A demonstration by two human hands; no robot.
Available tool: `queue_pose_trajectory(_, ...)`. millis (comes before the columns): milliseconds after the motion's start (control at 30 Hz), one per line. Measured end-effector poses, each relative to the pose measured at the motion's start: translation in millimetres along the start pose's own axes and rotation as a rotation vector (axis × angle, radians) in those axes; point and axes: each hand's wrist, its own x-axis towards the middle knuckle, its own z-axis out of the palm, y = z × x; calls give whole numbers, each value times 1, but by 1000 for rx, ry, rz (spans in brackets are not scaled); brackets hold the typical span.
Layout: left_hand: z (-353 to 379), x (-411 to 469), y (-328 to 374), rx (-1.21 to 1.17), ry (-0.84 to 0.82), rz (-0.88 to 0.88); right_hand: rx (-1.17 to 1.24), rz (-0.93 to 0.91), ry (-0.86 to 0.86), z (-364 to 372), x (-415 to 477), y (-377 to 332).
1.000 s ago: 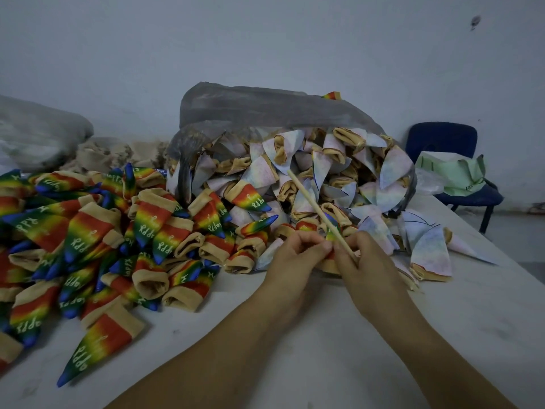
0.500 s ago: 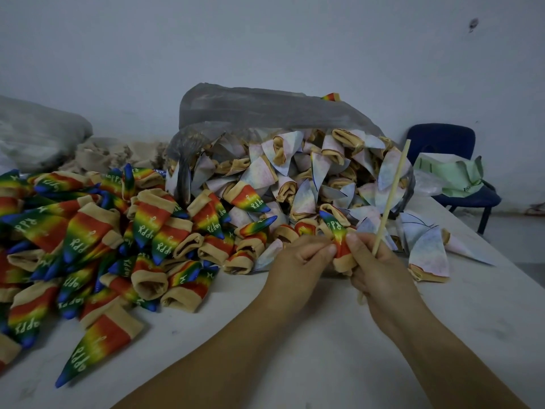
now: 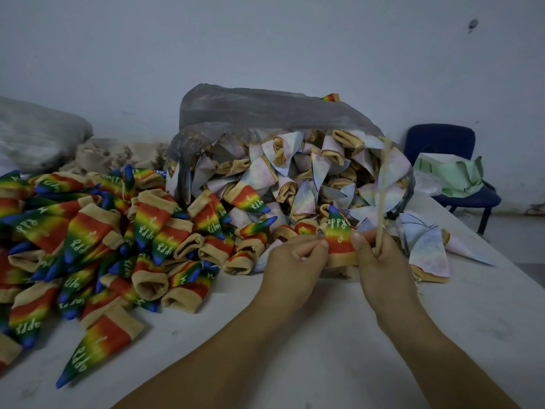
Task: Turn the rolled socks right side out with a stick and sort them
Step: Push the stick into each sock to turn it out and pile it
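Pinching one rainbow, tan-cuffed sock (image 3: 339,234): left hand (image 3: 295,267), plus right hand (image 3: 380,264) clutching stick (image 3: 383,187).

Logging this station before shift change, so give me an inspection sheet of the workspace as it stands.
Surface: white table, marked, socks over its back half.
Job's things: held sock, rainbow side out; stick, upright, blurred; rainbow pile at left; pale socks spilling from the plastic bag.
Clutter: grey sack and beige heap far left.
Hands: left hand pinches the held sock; right hand grips the stick, thumb on the sock.
Cables: nothing seen.
Surroundings: bare wall; blue chair with green sheets.
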Motion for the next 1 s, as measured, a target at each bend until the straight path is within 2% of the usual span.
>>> queue_pose_trajectory(100,1,0,0,-77,50,-53,-61,-35,11,2,1,1)
queue_pose_trajectory(167,4,2,-1,-183,40,-178,-67,-46,6,5,0,1)
queue_pose_trajectory(267,2,4,-1,-432,-66,-345,-161,-116,-45,8,-3,1)
queue_pose_trajectory(367,2,7,-6,-557,-140,-388,-277,-191,-118,11,-6,1)
queue_pose_trajectory(500,-18,18,-15,-974,38,-463,-301,-192,-153,-3,-6,-2)
queue_pose_trajectory(600,-38,28,-22,-1302,166,-511,-505,-295,-177,-21,0,1)
queue_pose_trajectory(667,-42,32,-24,-1365,237,-535,-600,-377,-150,-28,4,2)
queue_pose_trajectory(800,-40,32,-26,-1385,267,-531,-639,-527,-123,-34,11,1)
queue_pose_trajectory(900,-40,32,-27,-1372,285,-512,-726,-565,-137,-36,14,2)
queue_pose_trajectory(1000,-39,31,-26,-1349,274,-503,-806,-583,-80,-37,13,2)
